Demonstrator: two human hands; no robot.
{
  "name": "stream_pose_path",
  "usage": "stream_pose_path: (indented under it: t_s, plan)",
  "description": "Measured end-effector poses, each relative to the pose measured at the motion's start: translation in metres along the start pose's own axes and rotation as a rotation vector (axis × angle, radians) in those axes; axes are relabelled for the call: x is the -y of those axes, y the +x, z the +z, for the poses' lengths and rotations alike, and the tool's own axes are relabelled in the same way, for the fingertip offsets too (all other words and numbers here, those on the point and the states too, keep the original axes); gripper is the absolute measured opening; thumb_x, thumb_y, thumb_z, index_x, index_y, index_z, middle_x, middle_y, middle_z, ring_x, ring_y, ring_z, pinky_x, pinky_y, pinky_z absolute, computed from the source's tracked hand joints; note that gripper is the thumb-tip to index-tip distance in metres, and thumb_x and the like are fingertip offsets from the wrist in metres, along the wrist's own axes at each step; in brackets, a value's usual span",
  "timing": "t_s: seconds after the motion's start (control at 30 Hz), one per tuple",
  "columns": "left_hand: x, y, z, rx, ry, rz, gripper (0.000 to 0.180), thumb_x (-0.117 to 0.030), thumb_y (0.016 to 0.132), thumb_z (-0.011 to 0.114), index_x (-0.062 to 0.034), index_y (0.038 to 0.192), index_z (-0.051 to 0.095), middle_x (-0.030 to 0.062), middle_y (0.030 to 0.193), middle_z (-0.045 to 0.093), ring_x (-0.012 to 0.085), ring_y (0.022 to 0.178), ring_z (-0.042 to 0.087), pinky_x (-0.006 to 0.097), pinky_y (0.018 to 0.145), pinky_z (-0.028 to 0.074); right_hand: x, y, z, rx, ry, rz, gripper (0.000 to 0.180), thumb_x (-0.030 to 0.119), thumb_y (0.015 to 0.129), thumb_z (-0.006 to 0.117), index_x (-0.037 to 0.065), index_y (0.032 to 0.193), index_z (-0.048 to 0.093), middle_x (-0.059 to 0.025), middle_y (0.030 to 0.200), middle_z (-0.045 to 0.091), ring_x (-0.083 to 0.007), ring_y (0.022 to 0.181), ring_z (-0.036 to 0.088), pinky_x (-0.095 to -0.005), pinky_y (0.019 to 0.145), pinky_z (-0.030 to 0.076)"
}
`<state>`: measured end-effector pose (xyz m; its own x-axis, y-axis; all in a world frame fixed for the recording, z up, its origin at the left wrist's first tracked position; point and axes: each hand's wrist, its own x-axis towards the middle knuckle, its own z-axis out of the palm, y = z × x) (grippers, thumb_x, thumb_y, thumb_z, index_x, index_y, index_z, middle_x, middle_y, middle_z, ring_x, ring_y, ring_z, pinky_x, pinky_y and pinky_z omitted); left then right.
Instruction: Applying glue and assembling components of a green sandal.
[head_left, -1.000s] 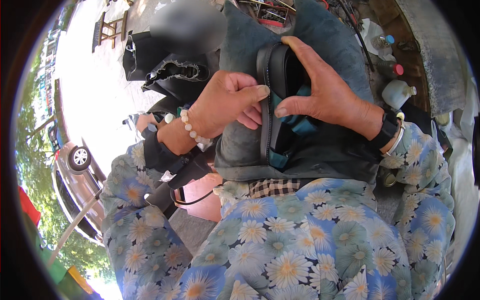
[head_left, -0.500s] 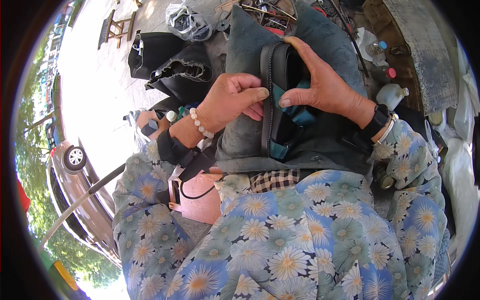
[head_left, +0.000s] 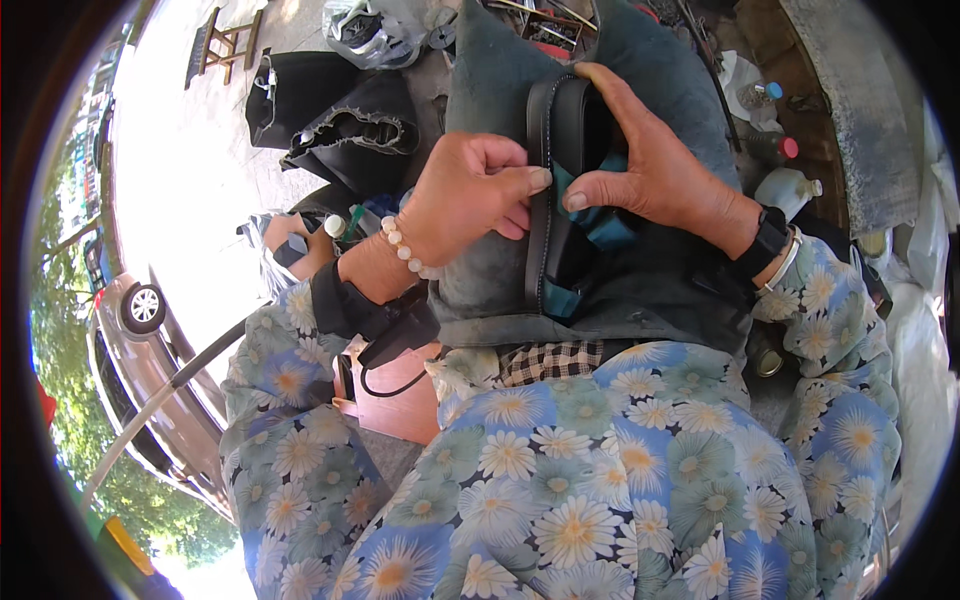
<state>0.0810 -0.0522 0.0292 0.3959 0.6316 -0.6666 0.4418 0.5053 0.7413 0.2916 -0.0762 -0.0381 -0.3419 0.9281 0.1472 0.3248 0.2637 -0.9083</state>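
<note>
A sandal with a thick black sole, a row of light stitches along its edge and teal straps stands on its side on a dark cloth over my lap. My right hand is wrapped round it, fingers over the top end and thumb by the straps. On the left, my left hand is closed, its thumb tip pressing on the stitched sole edge and its fingers curled beside it. Whether something small is pinched there too, I cannot make out.
Black boots or bags lie on the ground to the left, with a clear plastic bag beyond. Tools lie ahead. Bottles stand at right beside a worn board. A pink box is near my left elbow.
The whole view has shifted slightly. Both hands keep nearly the same hold on the sandal, with the left thumb still at the sole edge.
</note>
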Motion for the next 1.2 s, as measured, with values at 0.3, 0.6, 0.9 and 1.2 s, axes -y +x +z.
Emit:
stream_pose_path:
  t_s: [0.3,0.6,0.9,1.2]
  plan:
    - [0.01,-0.008,-0.003,0.092,-0.057,0.052,0.017,-0.004,0.083,0.063,0.0039,0.097,0.06,0.0059,0.081,0.063,0.0125,0.068,0.064,0.025,0.062,0.056,0.008,-0.006,-0.004,0.05,0.107,0.082,0.115,0.049,0.056,0.083,0.005,0.143,0.021,-0.0184,0.143,0.03,-0.0279,0.136,0.025,-0.0378,0.11,0.022]
    - [0.022,-0.009,0.003,-0.009,-0.016,0.142,0.016,0.0,0.081,0.064,0.0038,0.095,0.058,0.0058,0.083,0.063,0.011,0.069,0.063,0.024,0.06,0.055,-0.002,0.0,0.002,0.022,0.015,0.009,0.116,0.051,0.056,0.082,-0.003,0.139,0.023,-0.0246,0.136,0.035,-0.0347,0.132,0.033,-0.0385,0.107,0.03]
    - [0.008,-0.01,-0.002,0.074,-0.041,0.082,0.011,-0.002,0.083,0.063,0.0041,0.091,0.059,0.0056,0.077,0.063,0.0118,0.068,0.064,0.024,0.059,0.056,0.009,-0.003,-0.005,0.071,0.1,0.046,0.114,0.047,0.057,0.083,0.004,0.142,0.02,-0.0185,0.143,0.03,-0.0277,0.135,0.027,-0.0376,0.11,0.023]
    - [0.005,-0.005,-0.003,0.063,-0.086,0.029,0.015,-0.01,0.083,0.065,0.0037,0.084,0.059,0.0063,0.071,0.062,0.0126,0.058,0.063,0.024,0.051,0.054,0.009,-0.003,-0.004,0.063,0.108,0.085,0.113,0.046,0.057,0.084,0.005,0.142,0.021,-0.0175,0.142,0.032,-0.0264,0.134,0.028,-0.0369,0.11,0.023]
